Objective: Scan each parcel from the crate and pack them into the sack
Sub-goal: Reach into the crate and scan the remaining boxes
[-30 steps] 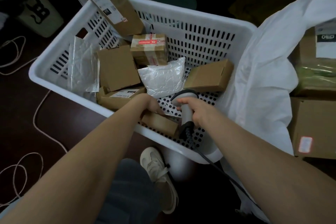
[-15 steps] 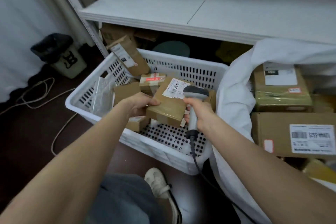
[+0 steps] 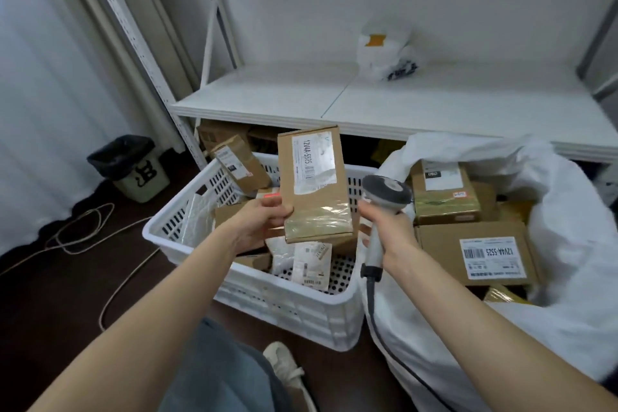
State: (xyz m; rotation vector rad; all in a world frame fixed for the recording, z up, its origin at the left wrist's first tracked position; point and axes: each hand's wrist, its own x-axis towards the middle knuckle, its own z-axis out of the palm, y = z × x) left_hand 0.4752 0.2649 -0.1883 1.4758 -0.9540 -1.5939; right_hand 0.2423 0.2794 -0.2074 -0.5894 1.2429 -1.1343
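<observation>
My left hand (image 3: 259, 224) grips a brown cardboard parcel (image 3: 314, 187) by its lower left edge and holds it upright above the white crate (image 3: 267, 298), its white label facing me. My right hand (image 3: 389, 231) grips the handle of a grey barcode scanner (image 3: 386, 194), whose head sits just right of the parcel. Several more boxes and a white poly bag lie in the crate. The white sack (image 3: 551, 261) stands open at the right with several brown parcels (image 3: 475, 254) inside.
A white shelf (image 3: 334, 100) runs behind the crate, with a plastic bag (image 3: 384, 53) on it and boxes stored beneath. A bin with a black liner (image 3: 133, 167) stands at the left. Loose cable (image 3: 83, 231) lies on the dark floor. My shoe (image 3: 287, 368) is below the crate.
My left hand has lifted the parcel out of the crate and turned it upright with the label toward me. The scanner has risen beside it. My view has tilted upward.
</observation>
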